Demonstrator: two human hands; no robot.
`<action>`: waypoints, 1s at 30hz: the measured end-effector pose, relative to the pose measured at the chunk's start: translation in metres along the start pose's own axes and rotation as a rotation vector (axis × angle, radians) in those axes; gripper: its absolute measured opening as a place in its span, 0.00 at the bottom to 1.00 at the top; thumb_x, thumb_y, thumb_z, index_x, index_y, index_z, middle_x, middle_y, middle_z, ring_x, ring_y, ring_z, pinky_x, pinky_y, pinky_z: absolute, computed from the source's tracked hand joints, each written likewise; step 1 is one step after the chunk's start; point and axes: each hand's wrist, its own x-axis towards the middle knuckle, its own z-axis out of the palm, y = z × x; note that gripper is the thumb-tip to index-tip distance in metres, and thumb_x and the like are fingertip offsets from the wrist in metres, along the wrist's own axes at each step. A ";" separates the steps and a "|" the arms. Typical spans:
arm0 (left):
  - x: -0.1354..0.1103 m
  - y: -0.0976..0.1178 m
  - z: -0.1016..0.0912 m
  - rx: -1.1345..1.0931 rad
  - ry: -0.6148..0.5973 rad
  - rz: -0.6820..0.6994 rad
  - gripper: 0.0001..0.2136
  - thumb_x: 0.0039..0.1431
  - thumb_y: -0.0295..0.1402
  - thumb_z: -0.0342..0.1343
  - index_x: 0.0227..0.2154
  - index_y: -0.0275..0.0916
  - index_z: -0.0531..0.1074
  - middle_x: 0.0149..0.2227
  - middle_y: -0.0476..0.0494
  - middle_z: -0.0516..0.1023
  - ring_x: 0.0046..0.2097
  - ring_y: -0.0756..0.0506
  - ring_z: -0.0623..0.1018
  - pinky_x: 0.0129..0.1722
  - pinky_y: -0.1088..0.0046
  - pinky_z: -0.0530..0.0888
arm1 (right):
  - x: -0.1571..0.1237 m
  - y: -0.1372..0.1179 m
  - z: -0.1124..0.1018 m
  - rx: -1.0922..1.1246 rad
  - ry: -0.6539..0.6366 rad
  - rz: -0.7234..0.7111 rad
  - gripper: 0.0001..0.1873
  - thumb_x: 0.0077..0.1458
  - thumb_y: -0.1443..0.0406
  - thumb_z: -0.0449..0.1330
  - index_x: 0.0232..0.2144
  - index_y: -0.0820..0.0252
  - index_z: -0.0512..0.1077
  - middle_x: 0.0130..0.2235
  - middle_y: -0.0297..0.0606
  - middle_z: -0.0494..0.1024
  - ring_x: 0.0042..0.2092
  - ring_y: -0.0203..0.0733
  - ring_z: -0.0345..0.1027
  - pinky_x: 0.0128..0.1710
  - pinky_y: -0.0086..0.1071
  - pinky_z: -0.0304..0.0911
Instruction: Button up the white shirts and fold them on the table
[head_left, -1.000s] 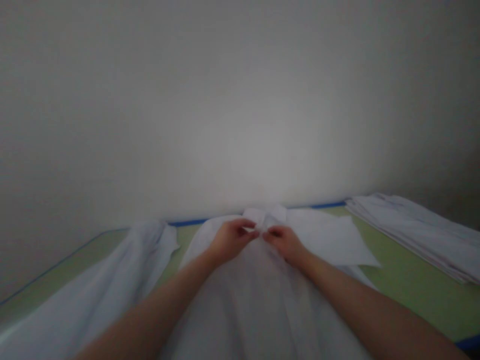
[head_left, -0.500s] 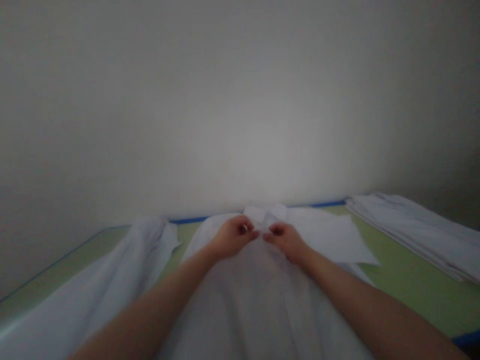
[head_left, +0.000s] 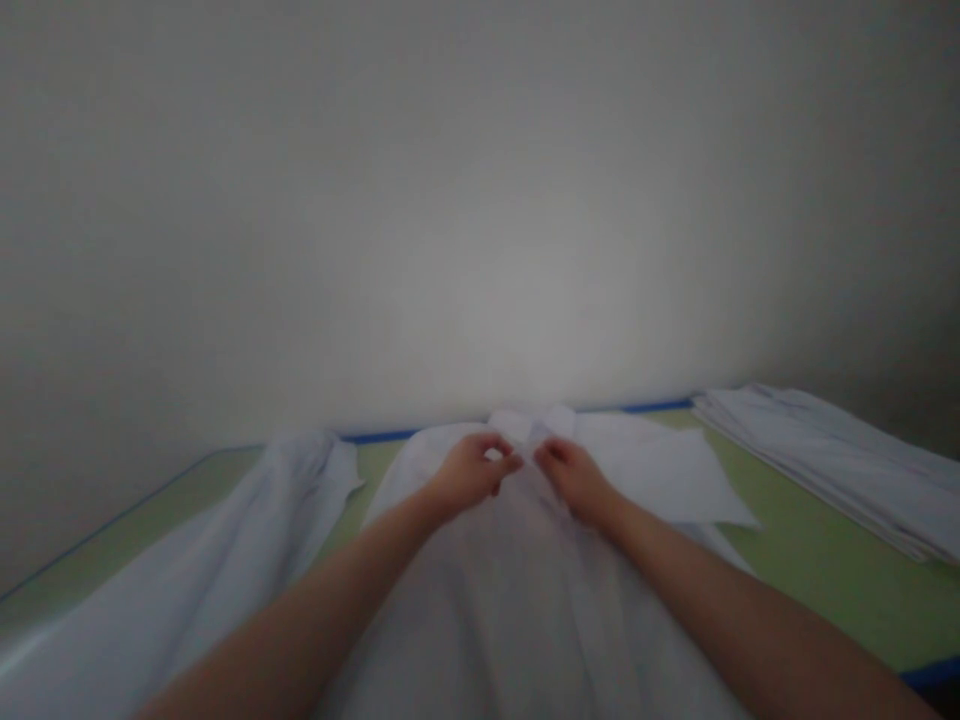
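Observation:
A white collared shirt (head_left: 525,600) lies spread in front of me, its collar at the far end and a wide sleeve reaching out to the right. Just below the collar, my left hand (head_left: 471,474) is closed in a pinch, thumb against forefinger, at the front of the shirt. Close beside it, my right hand (head_left: 577,480) pinches the cloth from the other side with bent fingers. A small gap separates the two sets of fingertips. Blur and dim light hide any button or fine detail between them.
The green table (head_left: 847,570) has a blue edge and meets a plain wall (head_left: 480,200). Another white garment (head_left: 225,560) lies bunched on the left. On the right rests a stack of folded white cloth (head_left: 840,460).
My left fingertips have lifted slightly, with the pinch turned a little. My right fingers have shifted slightly up and curled in more. The shirt lies nearly the same.

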 end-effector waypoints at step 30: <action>0.000 -0.009 0.027 -0.172 0.178 0.047 0.12 0.47 0.33 0.58 0.32 0.39 0.60 0.25 0.50 0.73 0.23 0.52 0.73 0.21 0.79 0.65 | -0.008 -0.017 -0.004 -0.323 0.034 -0.179 0.07 0.50 0.62 0.60 0.30 0.61 0.74 0.31 0.38 0.76 0.34 0.38 0.67 0.36 0.30 0.60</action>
